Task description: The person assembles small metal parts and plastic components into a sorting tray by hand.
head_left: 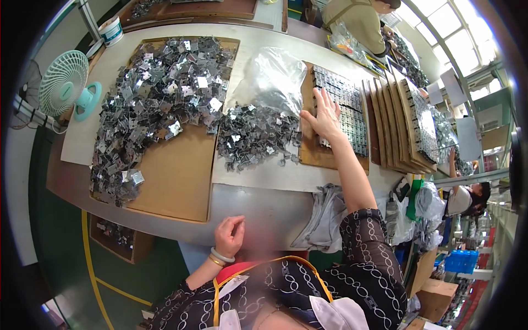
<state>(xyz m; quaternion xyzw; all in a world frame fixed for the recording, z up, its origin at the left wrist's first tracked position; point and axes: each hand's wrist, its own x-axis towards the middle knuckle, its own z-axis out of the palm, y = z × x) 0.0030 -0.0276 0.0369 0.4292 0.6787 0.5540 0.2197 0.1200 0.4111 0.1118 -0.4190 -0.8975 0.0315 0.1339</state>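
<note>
My right hand [324, 116] lies with its fingers spread over rows of small metal parts [352, 110] set out on a brown board [309, 157]. Its thumb points left, toward a loose heap of small metal pieces [258, 135] with a clear plastic bag [275, 74] behind it. My left hand [229, 236] hovers near the table's front edge, its fingers curled in. Whether anything is inside those fingers is hidden. Farther left, a large pile of flat metal plates [170, 82] covers much of a shallow brown tray [179, 179].
Several brown boards [393, 121] lean in a stack at the right, the outermost bearing metal parts. Grey cloth [324, 217] hangs at the front edge. A green fan [66, 82] and a white tub [111, 31] stand left. Another person [355, 22] works at the far right.
</note>
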